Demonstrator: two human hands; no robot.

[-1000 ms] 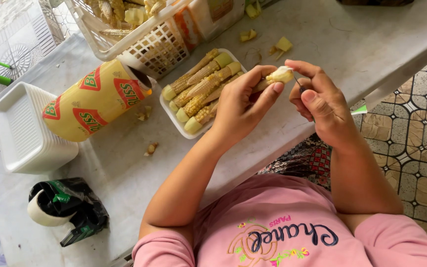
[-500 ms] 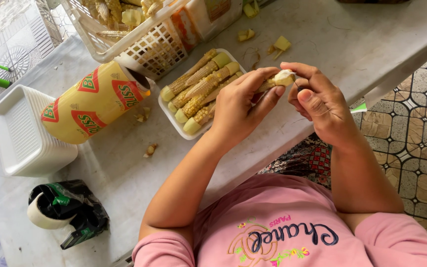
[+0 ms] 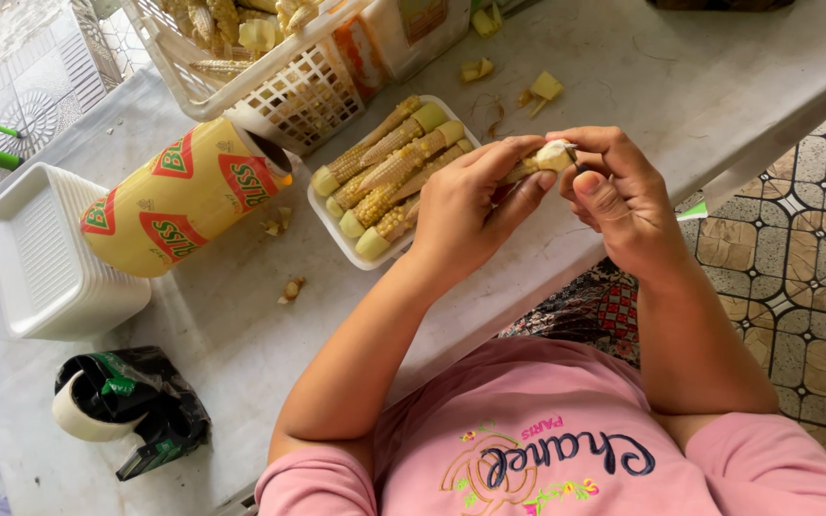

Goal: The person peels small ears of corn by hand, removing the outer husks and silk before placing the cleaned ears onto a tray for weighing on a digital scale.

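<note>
Nearest the camera was the person's pink shirt point(image 3: 566, 449), with both forearms reaching out over the front edge of the bench point(image 3: 642, 57). The left hand point(image 3: 466, 215) was closed around a small corn cob point(image 3: 539, 161), fingers wrapped along its length, and the right hand point(image 3: 619, 196) pinched the cob's pale cut end between thumb and fingertips. The cob sat above the bench near its front edge, just beside the white tray point(image 3: 375, 256) of trimmed cobs. To the right of the hands the bench top ended and tiled floor point(image 3: 815, 220) showed below. Left of the tray lay a yellow roll of wrap point(image 3: 179, 196) on its side, touching a stack of white foam trays point(image 3: 45, 253) near the left edge. A tape dispenser point(image 3: 121, 406) sat at the near left corner. Bare bench lay between it and the forearm. Farther off stood a white basket point(image 3: 270, 86) of corn, with cut scraps point(image 3: 537, 88) scattered on open bench beyond the hands.
</note>
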